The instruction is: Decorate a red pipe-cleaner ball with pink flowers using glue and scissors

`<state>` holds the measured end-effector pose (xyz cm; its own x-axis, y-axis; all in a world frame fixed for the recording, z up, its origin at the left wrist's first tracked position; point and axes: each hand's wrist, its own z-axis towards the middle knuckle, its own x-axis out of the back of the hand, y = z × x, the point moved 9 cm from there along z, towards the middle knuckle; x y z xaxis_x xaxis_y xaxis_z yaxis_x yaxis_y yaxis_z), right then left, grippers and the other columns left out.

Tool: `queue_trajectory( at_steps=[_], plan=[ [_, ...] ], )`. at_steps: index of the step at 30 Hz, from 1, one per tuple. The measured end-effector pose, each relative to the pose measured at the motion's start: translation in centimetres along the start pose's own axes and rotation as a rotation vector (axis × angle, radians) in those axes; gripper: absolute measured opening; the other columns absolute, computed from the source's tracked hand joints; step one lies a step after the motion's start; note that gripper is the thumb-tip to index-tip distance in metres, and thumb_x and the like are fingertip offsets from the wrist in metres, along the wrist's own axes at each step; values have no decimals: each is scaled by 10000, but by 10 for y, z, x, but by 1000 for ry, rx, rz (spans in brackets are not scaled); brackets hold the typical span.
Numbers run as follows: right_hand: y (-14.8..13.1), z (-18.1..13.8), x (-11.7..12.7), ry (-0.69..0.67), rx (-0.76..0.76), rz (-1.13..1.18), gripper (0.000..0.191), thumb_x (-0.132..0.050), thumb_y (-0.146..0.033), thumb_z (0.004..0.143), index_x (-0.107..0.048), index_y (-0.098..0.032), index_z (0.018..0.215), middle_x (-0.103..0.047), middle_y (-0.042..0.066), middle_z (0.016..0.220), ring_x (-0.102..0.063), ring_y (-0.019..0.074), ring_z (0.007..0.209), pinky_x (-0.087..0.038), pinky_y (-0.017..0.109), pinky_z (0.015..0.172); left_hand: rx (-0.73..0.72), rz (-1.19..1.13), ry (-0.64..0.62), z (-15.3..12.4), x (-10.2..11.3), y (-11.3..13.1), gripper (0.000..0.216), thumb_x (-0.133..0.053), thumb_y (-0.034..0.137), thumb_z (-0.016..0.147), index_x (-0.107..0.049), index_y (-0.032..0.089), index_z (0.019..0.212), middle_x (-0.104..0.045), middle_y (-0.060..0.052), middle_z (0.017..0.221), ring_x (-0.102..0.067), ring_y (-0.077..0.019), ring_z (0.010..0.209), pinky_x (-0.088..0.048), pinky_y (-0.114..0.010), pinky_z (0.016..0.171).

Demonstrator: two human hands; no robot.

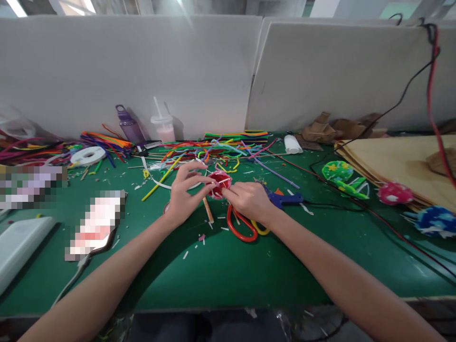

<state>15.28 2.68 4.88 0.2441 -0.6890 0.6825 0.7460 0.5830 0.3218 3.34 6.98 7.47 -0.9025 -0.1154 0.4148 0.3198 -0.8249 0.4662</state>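
Between my two hands is a small round pink-red craft piece (220, 179), hollow side toward me, with white strips across it. My left hand (187, 192) pinches at its left rim with thumb and index finger, the other fingers stretched above. At its lower right edge, my right hand (249, 199) is closed with fingertips on the piece; what exactly those tips hold is partly hidden. Just below lie scissors with red handles (244, 236) and a yellow handle (261, 229). A blue glue gun (285, 198) rests behind my right wrist.
Colourful pipe cleaners (221, 148) are heaped at the back. Green (338, 171), pink (394, 193) and blue (436, 221) craft pieces sit at right near brown paper sheets (384, 156). A cable crosses there. A phone (98, 223), tape roll (88, 156), bottle (131, 126) and drink cup (164, 128) stand left.
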Motion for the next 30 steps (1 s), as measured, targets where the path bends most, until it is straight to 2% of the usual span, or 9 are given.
queue_trajectory(
  at_steps=[8,12,14,19,22,25,30],
  plan=[
    [0,0,-6,-50,-15,28,322,-392,-116,942,-673,-158,790,-623,28,603,-515,134,569,-286,296,534,-9,8,24,1,3,6,66,-693,318,799,-715,266,834,-602,-42,1068,-560,-223,1106,-509,-412,908],
    [5,-1,0,7,-72,164,284,-428,-158,925,-649,-150,1103,-686,32,691,-564,134,590,-354,271,560,9,28,48,2,6,3,70,-675,322,816,-705,265,840,-600,-38,1069,-561,-218,1083,-463,-443,971],
    [12,-2,4,44,-142,299,324,-464,-207,902,-591,-160,1197,-679,8,690,-557,123,563,-384,256,573,23,29,57,3,8,0,83,-671,337,817,-702,264,842,-596,-36,1067,-559,-218,1080,-445,-454,993],
    [44,-11,3,157,-473,561,191,-526,-313,866,-572,-184,999,-487,-74,528,-458,98,451,-363,229,511,13,44,45,3,6,2,85,-674,339,815,-702,259,822,-567,-42,1055,-546,-219,1104,-483,-435,957],
    [56,-17,-11,114,-592,632,194,-568,-333,854,-564,-195,991,-458,-84,531,-446,96,451,-352,225,511,-42,46,39,1,4,7,52,-666,300,824,-706,272,840,-545,-45,1046,-535,-224,1128,-532,-402,876],
    [56,-17,-17,69,-587,603,249,-603,-350,843,-596,-184,1028,-496,-70,559,-478,98,476,-357,223,528,-109,68,56,-1,3,13,65,-671,257,820,-711,284,864,-544,-41,1035,-533,-223,1121,-545,-384,832],
    [36,-8,-6,70,-442,517,244,-536,-326,894,-656,-178,1047,-570,-32,580,-508,106,509,-374,227,570,-166,146,56,-4,1,17,95,-680,241,811,-707,302,878,-585,-36,1024,-525,-223,1123,-524,-408,876]
  ],
)
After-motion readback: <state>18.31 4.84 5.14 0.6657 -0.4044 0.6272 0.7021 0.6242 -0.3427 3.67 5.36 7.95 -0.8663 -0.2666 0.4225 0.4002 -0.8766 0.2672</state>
